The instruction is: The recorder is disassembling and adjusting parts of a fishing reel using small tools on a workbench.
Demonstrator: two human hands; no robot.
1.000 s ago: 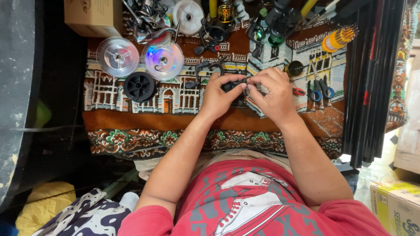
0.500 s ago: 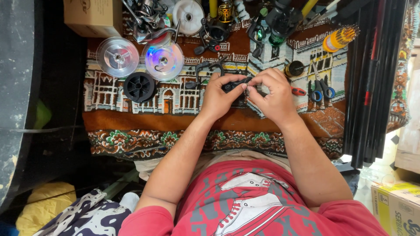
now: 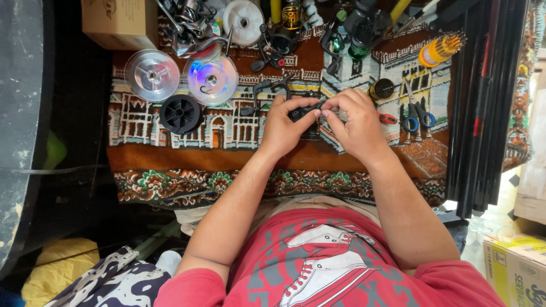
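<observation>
My left hand (image 3: 287,126) and my right hand (image 3: 355,120) meet over a patterned rug (image 3: 239,162), both gripping one small black reel part (image 3: 303,111) between the fingertips. The part is mostly hidden by my fingers. A black reel handle piece (image 3: 268,88) lies on the rug just left of my left hand. Blue-handled scissors (image 3: 416,113) and a small round dark cap (image 3: 380,88) lie right of my right hand.
Two clear line spools (image 3: 152,74) (image 3: 211,79) and a black spool (image 3: 180,113) lie at the left. Fishing reels (image 3: 284,34) crowd the rug's far edge. A cardboard box (image 3: 119,23) stands far left, dark rods (image 3: 483,102) run along the right.
Both hands stay in place over the rug; only the fingers have shifted slightly on the black part.
</observation>
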